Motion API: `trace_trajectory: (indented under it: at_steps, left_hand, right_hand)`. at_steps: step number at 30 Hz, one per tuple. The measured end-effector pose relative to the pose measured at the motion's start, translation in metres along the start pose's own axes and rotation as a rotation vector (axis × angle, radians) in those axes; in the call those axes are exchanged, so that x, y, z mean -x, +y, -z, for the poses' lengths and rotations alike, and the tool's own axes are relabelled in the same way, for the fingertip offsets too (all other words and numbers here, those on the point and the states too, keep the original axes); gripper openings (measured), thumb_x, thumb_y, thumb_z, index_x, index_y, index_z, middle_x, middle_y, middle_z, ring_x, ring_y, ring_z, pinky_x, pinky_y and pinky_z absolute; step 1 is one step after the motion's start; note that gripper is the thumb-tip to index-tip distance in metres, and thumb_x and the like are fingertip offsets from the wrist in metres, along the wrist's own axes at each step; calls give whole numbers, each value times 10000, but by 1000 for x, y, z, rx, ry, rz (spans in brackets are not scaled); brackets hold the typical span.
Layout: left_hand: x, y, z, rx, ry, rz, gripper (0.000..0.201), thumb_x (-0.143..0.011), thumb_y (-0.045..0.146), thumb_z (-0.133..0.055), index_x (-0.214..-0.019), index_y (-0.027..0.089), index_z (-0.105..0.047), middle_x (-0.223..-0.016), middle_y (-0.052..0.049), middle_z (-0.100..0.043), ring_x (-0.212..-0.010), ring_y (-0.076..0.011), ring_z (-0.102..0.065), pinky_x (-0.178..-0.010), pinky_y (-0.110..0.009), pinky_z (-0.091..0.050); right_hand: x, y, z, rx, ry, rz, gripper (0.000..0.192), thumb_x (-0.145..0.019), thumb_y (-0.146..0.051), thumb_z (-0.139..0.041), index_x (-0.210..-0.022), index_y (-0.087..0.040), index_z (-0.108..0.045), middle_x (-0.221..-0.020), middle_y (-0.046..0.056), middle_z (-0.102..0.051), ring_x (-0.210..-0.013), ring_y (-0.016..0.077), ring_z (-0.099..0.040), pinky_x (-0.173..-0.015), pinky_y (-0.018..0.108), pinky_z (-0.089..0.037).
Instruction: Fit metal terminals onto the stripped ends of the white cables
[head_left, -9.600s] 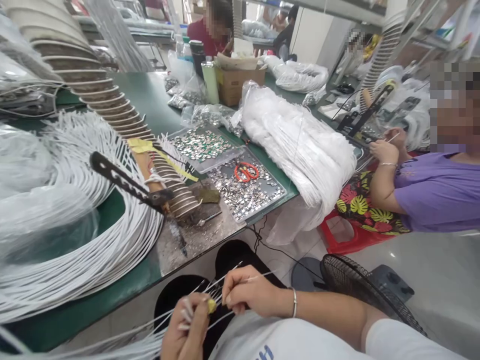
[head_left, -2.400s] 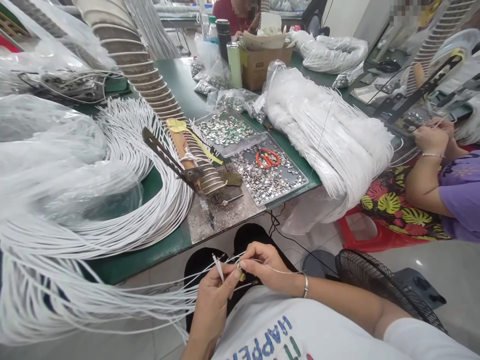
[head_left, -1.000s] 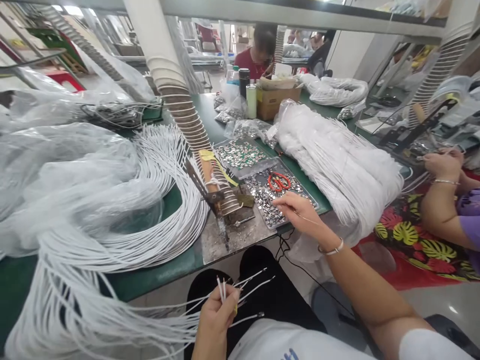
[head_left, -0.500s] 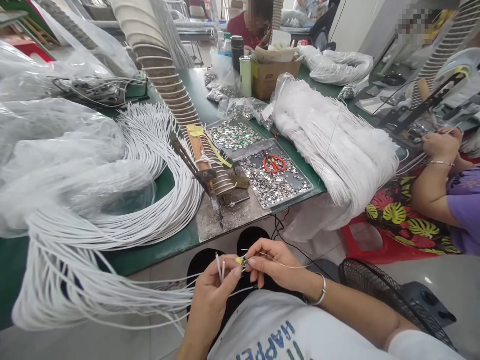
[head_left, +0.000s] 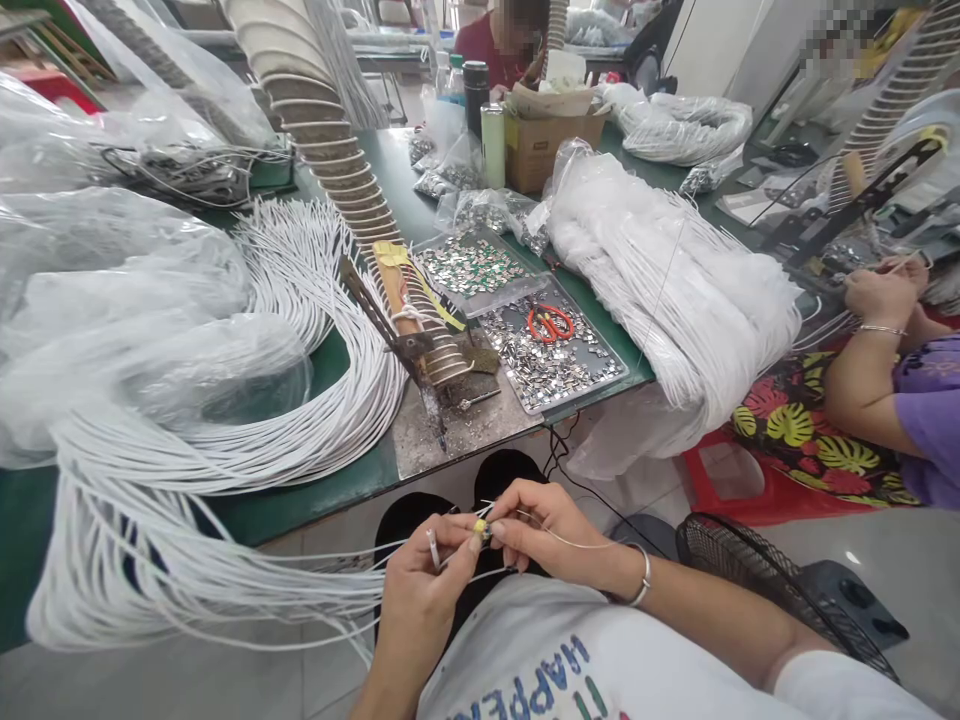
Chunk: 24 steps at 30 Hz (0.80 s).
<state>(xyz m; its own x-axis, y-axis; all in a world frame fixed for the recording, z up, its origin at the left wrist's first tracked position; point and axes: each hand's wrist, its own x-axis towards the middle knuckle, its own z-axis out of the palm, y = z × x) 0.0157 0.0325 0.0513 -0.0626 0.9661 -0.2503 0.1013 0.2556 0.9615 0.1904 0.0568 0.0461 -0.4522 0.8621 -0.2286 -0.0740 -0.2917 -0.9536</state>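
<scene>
White cords trail off the near table edge to the lap. Their ends are pinched in the left hand; a small yellow piece is pinched by right hand fingers. Ends are best kept aligned, the grip steady.

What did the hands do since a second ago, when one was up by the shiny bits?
The right hand left the tray of metal pieces and came back down to the lap. It now meets the left hand at the white cable ends, pinching something small and yellow between them. The left hand kept its grip on the cables. The scissors and big cable coil stayed put.
</scene>
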Motion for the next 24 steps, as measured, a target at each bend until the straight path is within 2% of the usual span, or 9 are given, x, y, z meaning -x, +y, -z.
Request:
trace_trajectory:
  at_steps: [9, 12, 14, 15, 17, 20, 22, 24]
  left_hand:
    - [-2, -1, 1, -20, 47, -19, 195, -738, 315, -697, -605, 186, -637, -836, -81, -699, -786, -210, -638, -705, -287, -487]
    - [-6, 0, 2, -45, 100, -51, 178, -748, 315, -688, -628, 189, -648, -838, -75, -697, -830, -213, -641, -736, -285, -484]
    - [-11, 1, 4, -62, 138, -62, 183, -754, 323, -687, -636, 190, -643, -840, -70, -697, -848, -212, -643, -750, -282, -481]
    - [-14, 2, 4, -70, 151, -64, 187, -756, 327, -688, -639, 189, -640, -839, -68, -698, -845, -209, -643, -751, -280, -479]
    - [-19, 3, 5, -72, 168, -63, 197, -760, 336, -689, -643, 185, -636, -849, -67, -699, -839, -205, -644, -747, -278, -478]
    - [-25, 1, 5, -50, 203, -74, 218, -771, 352, -691, -651, 181, -633, -884, -65, -701, -854, -201, -643, -760, -280, -480]
    - [-27, -3, 5, -43, 225, -83, 230, -769, 365, -703, -654, 179, -632, -895, -62, -701, -854, -198, -641, -756, -278, -483]
    - [-28, -7, 5, -39, 237, -92, 238, -767, 372, -711, -653, 178, -632, -889, -56, -701, -835, -188, -640, -738, -270, -486]
  right_hand:
    - [-3, -1, 4, 332, 46, 211, 163, -919, -286, -563, -926, -148, -651, -695, -1, -598, -557, 83, -539, -530, 197, -441]
    - [-5, -3, 7, 433, 51, 346, 228, -969, -223, -446, -1136, -171, -593, -806, 19, -653, -622, 88, -582, -613, 209, -485]
    - [-8, -2, 8, 417, 52, 384, 334, -991, -201, -389, -1320, -190, -442, -943, 46, -683, -696, 95, -637, -640, 212, -513]
    - [-10, -2, 9, 398, 49, 383, 356, -996, -205, -385, -1352, -194, -388, -988, 56, -688, -737, 102, -662, -640, 210, -522]
    - [-14, -1, 9, 388, 58, 372, 300, -996, -211, -401, -1295, -194, -409, -991, 60, -695, -789, 116, -691, -634, 204, -528]
    - [-19, -3, 8, 501, 143, 455, 153, -970, -165, -416, -1077, -184, -524, -881, 41, -678, -758, 117, -669, -666, 215, -519]
    - [-20, -5, 7, 601, 184, 547, 166, -941, -120, -413, -991, -176, -562, -818, 32, -651, -723, 114, -632, -677, 223, -506]
    - [-20, -6, 6, 642, 176, 604, 202, -929, -97, -405, -997, -168, -582, -813, 36, -644, -724, 117, -617, -688, 227, -503]
